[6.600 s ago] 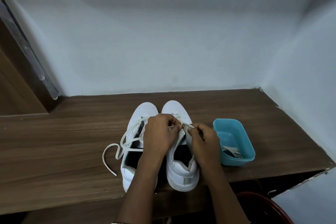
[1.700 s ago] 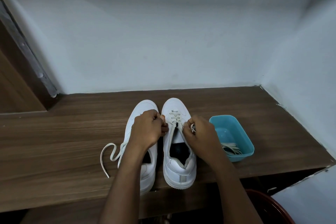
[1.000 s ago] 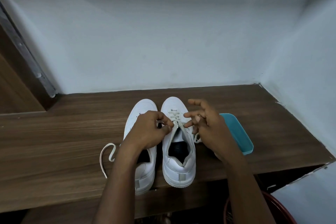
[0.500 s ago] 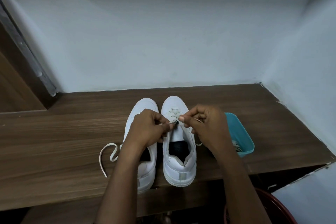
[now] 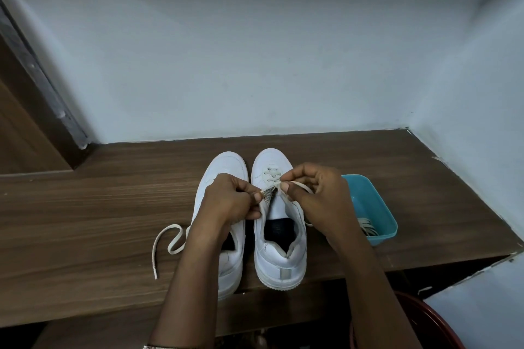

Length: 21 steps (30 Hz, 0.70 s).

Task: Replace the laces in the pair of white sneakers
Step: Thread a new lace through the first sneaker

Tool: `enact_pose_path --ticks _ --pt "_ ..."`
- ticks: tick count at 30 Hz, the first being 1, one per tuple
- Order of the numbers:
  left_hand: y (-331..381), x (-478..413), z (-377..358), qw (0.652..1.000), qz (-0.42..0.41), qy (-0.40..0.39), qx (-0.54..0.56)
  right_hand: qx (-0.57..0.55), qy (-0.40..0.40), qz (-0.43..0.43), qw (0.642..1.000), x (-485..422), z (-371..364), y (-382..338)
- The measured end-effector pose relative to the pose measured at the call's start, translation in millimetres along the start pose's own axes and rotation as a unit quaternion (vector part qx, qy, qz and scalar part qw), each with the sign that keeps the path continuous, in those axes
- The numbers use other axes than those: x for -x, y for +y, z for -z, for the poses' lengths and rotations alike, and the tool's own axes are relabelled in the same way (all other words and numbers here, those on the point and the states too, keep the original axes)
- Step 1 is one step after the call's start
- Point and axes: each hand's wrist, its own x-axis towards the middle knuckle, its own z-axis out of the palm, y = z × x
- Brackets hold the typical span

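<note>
Two white sneakers stand side by side on the wooden shelf, toes toward the wall. The right sneaker has a cream lace crossed through its front eyelets. My left hand pinches the left eyelet flap of that sneaker near its tongue. My right hand pinches the lace end just right of the tongue, and a loop of lace curls over its fingers. The left sneaker is partly hidden under my left forearm. A loose white lace trails from it onto the shelf.
A teal plastic tub holding more laces sits right of the shoes, close to my right wrist. The shelf's front edge runs just below the heels. A dark red round container shows under the shelf at lower right. Walls close the back and right.
My right hand spread open a second ago, then closed again on the lace end by the tongue. My left hand stayed at the eyelet flap. The shoes have not moved.
</note>
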Motion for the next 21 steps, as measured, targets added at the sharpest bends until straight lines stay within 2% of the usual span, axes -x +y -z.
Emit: enact_pose_path --ticks 12,18,21 --pt "-0.3 -0.9 5.3 0.999 0.012 -0.032 0.017 0.151 -0.030 0.028 0.988 -0.4 -16.2 5.5" --pt "0.9 1.8 10.5 0.995 0.004 -0.085 0.046 0.152 -0.027 0.022 0.988 1.1 -21.0 5.8" --pt "0.3 3.0 11.2 0.996 -0.015 -0.089 0.024 0.128 -0.035 0.025 0.991 -0.7 -19.1 6.8"
